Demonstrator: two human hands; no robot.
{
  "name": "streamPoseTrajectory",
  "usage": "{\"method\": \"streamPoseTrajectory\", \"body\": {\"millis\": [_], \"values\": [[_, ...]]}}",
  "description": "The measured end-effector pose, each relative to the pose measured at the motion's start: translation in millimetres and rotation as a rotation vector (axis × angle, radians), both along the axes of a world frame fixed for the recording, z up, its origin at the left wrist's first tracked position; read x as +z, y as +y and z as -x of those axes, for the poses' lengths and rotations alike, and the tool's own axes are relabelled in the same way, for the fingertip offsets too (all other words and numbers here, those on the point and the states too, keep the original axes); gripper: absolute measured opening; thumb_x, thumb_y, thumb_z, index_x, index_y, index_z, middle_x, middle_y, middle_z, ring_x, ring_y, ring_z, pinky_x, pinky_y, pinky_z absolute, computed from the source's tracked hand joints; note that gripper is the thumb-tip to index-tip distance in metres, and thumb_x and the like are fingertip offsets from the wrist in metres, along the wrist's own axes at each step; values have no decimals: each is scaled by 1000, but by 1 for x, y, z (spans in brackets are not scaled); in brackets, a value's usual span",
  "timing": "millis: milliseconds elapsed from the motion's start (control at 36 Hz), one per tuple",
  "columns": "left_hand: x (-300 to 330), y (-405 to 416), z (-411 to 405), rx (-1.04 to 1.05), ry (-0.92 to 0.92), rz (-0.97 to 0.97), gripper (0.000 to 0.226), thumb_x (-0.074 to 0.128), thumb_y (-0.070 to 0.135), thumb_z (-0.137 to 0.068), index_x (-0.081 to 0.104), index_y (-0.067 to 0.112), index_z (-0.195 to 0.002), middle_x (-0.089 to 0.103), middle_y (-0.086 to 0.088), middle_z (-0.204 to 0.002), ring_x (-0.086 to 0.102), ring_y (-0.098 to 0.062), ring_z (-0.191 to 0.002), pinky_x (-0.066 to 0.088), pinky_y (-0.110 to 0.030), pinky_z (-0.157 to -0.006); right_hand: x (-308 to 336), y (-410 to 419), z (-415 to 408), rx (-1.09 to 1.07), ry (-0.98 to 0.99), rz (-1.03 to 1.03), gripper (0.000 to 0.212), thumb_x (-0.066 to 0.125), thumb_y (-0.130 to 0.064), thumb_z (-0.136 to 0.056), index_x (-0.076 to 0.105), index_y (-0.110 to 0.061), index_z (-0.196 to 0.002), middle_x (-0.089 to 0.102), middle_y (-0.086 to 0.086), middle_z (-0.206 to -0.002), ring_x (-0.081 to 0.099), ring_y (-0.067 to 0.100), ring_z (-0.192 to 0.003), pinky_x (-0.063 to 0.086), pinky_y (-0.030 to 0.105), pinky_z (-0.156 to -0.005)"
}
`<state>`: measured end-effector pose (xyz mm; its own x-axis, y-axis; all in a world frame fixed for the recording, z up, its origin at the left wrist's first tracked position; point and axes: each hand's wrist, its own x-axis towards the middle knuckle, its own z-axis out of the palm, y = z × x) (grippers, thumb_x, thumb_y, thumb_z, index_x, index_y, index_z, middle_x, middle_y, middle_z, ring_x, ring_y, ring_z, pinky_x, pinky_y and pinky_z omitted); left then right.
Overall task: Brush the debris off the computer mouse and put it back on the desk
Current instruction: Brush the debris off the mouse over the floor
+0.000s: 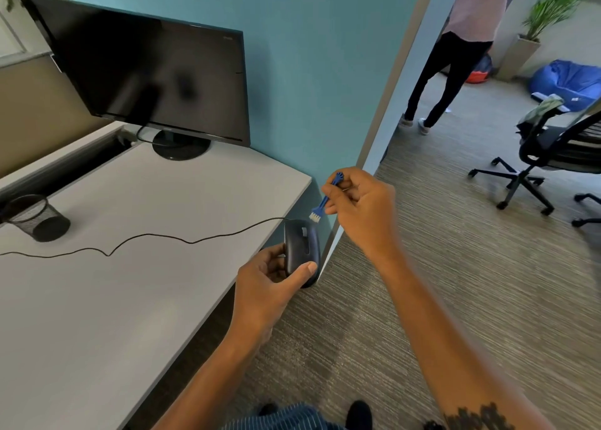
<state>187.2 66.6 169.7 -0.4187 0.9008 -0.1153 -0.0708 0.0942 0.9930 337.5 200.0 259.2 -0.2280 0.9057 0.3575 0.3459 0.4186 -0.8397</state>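
My left hand (271, 275) grips a black wired computer mouse (301, 247), held up just off the right edge of the white desk (130, 283). Its thin black cable (146, 236) trails left across the desk. My right hand (361, 207) pinches a small blue brush (325, 198) with white bristles. The bristles point down and hover just above the mouse's front end, beside its scroll wheel. I cannot make out debris on the mouse.
A dark monitor (153, 75) stands at the desk's back, a black mesh pen cup (37, 218) at the left. A teal partition (325, 72) rises behind the desk corner. On the carpet to the right stand an office chair (546, 150) and another person's legs (439, 81).
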Motion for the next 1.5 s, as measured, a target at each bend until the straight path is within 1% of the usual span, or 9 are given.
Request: {"method": "streamPoseTrajectory", "body": {"millis": [250, 361, 528, 667, 806, 1056, 1278, 1361, 1500], "values": [[-6, -1, 0, -25, 85, 27, 57, 104, 46, -78, 80, 34, -128, 88, 19, -108, 86, -4, -98, 68, -19, -83, 1, -2, 0, -7, -31, -35, 6, 81, -11, -101, 79, -8, -105, 82, 2, -81, 81, 12, -67, 66, 26, -63], [-6, 0, 0, -23, 109, 36, 59, 104, 47, -79, 80, 29, -129, 87, 20, -108, 86, -3, -97, 67, -18, -83, 5, -7, 3, 202, 44, 112, 8, 82, -11, -100, 79, -15, -106, 83, 2, -84, 83, 15, -67, 64, 20, -62], [-9, 0, -2, -21, 133, 41, 49, 105, 39, -81, 82, 30, -124, 87, 22, -103, 85, -3, -93, 65, -15, -77, 12, -11, 13, 147, -141, -71, 10, 80, -9, -101, 79, -8, -111, 80, 5, -87, 80, 15, -72, 69, 37, -71], [-9, 0, -2, -34, 153, 44, 37, 104, 36, -83, 82, 34, -113, 86, 23, -97, 84, -1, -88, 62, -11, -73, 21, -25, 28, 394, -290, -51, 16, 81, -13, -100, 80, -9, -116, 78, -9, -96, 80, 14, -87, 68, 37, -84], [-9, -2, -3, -51, 142, 28, 43, 104, 36, -82, 75, 46, -113, 84, 31, -100, 83, 4, -92, 62, -9, -76, 31, -19, 41, 352, -463, -69, 21, 71, -16, -108, 77, -8, -127, 81, 8, -121, 76, 27, -106, 61, 48, -97], [-6, -4, -4, -49, 137, 18, 40, 103, 40, -83, 75, 47, -111, 85, 30, -101, 84, 2, -94, 63, -11, -77, 38, -19, 53, 419, -603, -86, 21, 69, -16, -109, 77, -11, -128, 80, 8, -115, 72, 24, -99, 61, 46, -95], [-5, -5, -3, -31, 115, -13, 40, 103, 36, -84, 78, 43, -114, 87, 24, -100, 85, 0, -92, 65, -14, -79, 36, -10, 47, 374, -440, -69, 9, 78, -14, -103, 80, -13, -112, 78, -2, -99, 75, 13, -80, 59, 15, -69], [-3, -6, -4, -30, 108, -19, 40, 103, 33, -84, 77, 43, -113, 86, 26, -100, 84, 1, -92, 62, -10, -76, 36, -1, 40, 208, -390, -78, 8, 74, -12, -106, 79, -9, -111, 79, 3, -102, 77, 20, -83, 65, 34, -78], [-2, -8, -2, -27, 83, -32, 42, 103, 32, -84, 77, 44, -115, 86, 28, -103, 84, 3, -95, 62, -9, -77, 32, 2, 33, 147, -181, 11, 11, 81, -11, -100, 81, -6, -110, 77, -2, -85, 79, 20, -66, 70, 41, -72]]}}
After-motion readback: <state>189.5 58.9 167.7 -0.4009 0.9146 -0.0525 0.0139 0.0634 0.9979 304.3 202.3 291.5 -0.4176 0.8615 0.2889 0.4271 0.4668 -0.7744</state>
